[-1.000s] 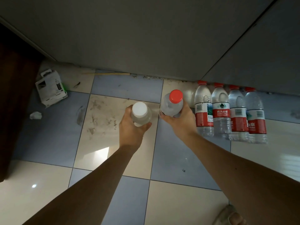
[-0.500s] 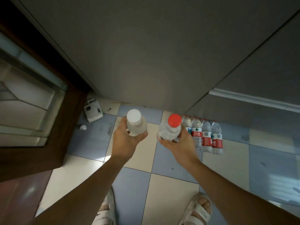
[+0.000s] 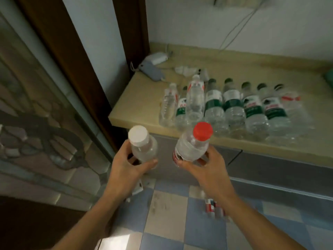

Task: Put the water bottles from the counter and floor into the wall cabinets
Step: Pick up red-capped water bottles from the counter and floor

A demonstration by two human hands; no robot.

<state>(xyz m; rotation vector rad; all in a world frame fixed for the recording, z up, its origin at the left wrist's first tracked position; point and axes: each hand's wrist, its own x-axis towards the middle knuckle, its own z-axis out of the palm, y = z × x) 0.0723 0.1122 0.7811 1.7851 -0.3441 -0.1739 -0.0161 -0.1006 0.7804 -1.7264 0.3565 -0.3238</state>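
Note:
My left hand (image 3: 126, 168) grips a clear water bottle with a white cap (image 3: 141, 144), held upright at chest height. My right hand (image 3: 203, 170) grips a second bottle with a red cap and red label (image 3: 193, 143). Both are in front of the beige counter (image 3: 137, 91), just below its front edge. On the counter stand several water bottles in a row (image 3: 232, 107), most with green labels and dark caps, a few with red-and-white labels. More red-labelled bottles (image 3: 212, 207) show on the floor behind my right forearm. No wall cabinet is in view.
A grey pouch (image 3: 151, 71) and a white charger (image 3: 156, 57) with a cable lie at the counter's back left. A dark wooden door frame (image 3: 75, 56) and patterned glass door (image 3: 36, 123) stand to the left. Grey base cabinets (image 3: 270, 168) sit under the counter above blue-and-cream floor tiles.
The view rose from the floor up to the counter. Both hands lifted their bottles from near the floor to counter height; the floor bottles dropped to the bottom of the view.

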